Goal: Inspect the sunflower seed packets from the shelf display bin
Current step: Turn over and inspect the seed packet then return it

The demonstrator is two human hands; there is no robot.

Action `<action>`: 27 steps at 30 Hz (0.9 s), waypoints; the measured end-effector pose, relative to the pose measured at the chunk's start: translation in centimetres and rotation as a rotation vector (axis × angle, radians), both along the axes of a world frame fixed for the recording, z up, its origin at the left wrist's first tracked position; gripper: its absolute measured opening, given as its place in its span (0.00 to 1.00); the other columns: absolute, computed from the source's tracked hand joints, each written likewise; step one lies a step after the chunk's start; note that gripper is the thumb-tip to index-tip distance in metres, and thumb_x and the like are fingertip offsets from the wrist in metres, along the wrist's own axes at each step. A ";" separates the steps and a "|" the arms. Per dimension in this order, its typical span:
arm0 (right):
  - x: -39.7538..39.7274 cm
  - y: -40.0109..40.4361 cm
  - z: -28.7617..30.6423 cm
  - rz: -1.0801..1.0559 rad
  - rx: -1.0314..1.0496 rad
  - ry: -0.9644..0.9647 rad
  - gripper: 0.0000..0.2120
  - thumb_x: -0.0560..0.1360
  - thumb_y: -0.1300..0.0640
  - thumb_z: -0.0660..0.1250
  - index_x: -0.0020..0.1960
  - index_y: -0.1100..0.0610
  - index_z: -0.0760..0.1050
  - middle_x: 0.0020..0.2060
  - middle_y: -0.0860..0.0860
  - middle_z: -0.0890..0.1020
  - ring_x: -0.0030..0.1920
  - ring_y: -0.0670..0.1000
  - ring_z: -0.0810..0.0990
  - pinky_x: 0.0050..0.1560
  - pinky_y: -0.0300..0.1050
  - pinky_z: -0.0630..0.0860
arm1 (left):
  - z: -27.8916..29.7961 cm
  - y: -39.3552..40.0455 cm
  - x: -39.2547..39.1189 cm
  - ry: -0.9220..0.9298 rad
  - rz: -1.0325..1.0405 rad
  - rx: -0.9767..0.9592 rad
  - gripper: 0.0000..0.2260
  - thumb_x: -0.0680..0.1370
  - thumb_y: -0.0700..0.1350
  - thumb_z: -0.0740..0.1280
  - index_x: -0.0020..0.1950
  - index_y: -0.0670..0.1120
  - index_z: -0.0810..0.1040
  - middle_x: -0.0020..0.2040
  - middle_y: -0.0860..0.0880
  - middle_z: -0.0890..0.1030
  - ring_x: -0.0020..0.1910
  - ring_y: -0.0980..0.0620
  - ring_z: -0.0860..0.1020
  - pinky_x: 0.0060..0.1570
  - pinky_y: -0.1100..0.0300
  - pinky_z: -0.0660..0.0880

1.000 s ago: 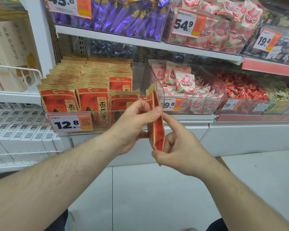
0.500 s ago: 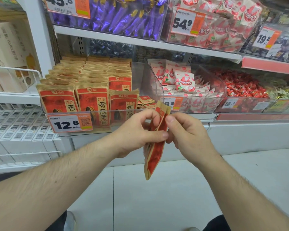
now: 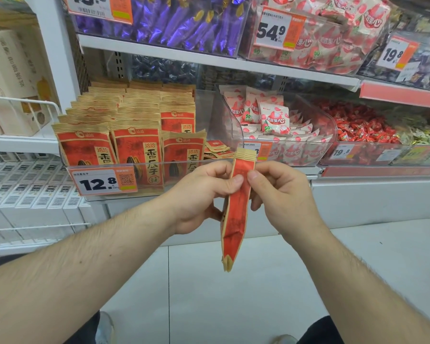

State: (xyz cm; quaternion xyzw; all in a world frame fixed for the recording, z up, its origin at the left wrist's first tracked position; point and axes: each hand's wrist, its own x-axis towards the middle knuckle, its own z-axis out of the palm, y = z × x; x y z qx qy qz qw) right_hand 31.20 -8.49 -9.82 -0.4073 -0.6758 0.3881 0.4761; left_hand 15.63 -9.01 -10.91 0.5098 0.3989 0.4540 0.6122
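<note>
A red and tan sunflower seed packet hangs edge-on in front of me, its tan top seal up and its lower end pointing at the floor. My left hand pinches its upper part from the left, thumb on the red face. My right hand pinches the same part from the right. Behind them stands the clear display bin, holding rows of upright matching packets and several small ones lying flat at its right end.
A 12.8 price tag hangs on the bin's front. To the right are a clear bin of white and red candy bags and bins of red candies. Purple packs fill the shelf above. White boxes sit at lower left.
The packet has swung from held upright between both hands to hanging lower, gripped near its top. My right hand moved from its lower edge up to its upper part.
</note>
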 end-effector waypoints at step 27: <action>1.3 0.3 -0.5 0.263 -0.194 -0.281 0.39 0.56 0.51 0.76 0.66 0.38 0.71 0.56 0.51 0.76 0.51 0.50 0.81 0.48 0.54 0.83 | 1.2 0.3 -0.8 -0.190 0.082 0.059 0.03 0.77 0.45 0.65 0.47 0.48 0.77 0.36 0.49 0.81 0.39 0.49 0.81 0.39 0.51 0.76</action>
